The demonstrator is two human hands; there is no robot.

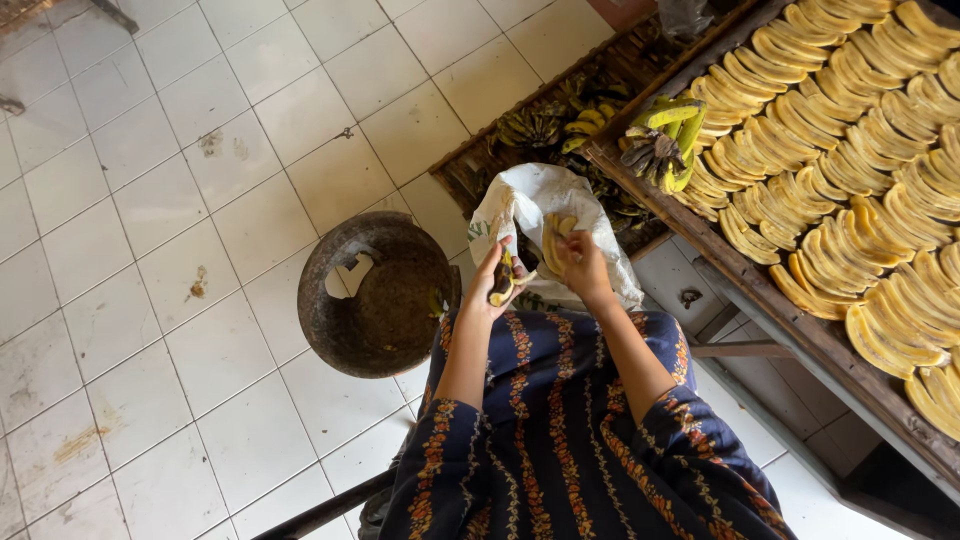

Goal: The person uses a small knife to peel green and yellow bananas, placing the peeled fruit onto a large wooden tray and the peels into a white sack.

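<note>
**Two hands at a banana over the white sack**

We see one left hand (497, 283) and one right hand (583, 262), close together above the lap in the dark blue patterned dress (560, 420). The left hand is closed around one banana (502, 281); its peel is yellow with large black patches, and it stands nearly upright in the fingers. The right hand has its fingers bent at a pale peeled piece (556, 232) just beside it; we cannot tell if it really grips this piece. Both hands are over the open mouth of one white sack (530, 195), which rests against the lower left corner of the wooden tray (800, 325).

On the tray lie many peeled banana halves (850, 180), pale yellow, in tight rows up to the right edge; they are too many for us to count. At the tray's left edge sits one bunch of unpeeled bananas (662, 140), green and yellow with black tips. One round dark basin (375, 295) stands on the white tiled floor (150, 250), left of the hands.
</note>
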